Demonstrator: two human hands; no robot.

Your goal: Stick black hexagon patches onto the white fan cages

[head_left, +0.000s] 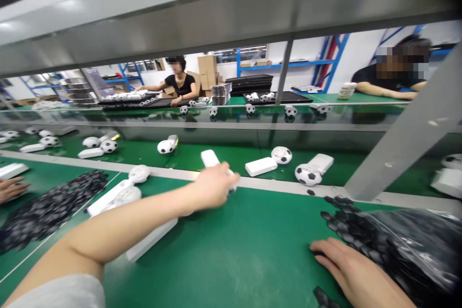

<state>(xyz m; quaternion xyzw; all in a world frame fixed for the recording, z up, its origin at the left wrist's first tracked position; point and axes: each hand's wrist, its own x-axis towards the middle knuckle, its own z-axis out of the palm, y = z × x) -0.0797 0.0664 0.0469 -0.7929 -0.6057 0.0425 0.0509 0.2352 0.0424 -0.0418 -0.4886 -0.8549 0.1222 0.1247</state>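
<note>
Light grey short sleeve (61, 293) on left arm (137, 221); left hand (212, 186) and right hand (348, 264) bare.

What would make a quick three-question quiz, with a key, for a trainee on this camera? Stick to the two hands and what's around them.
1. What does the left hand partly cover? A) a cardboard box; B) a white ball-and-block piece; C) a black tray.
2. True or false: the right hand is nearer the clear plastic than the left hand is.
3. What colour are the loose pieces heaped beside the right hand?

Key: 1 B; 2 true; 3 black.
</note>
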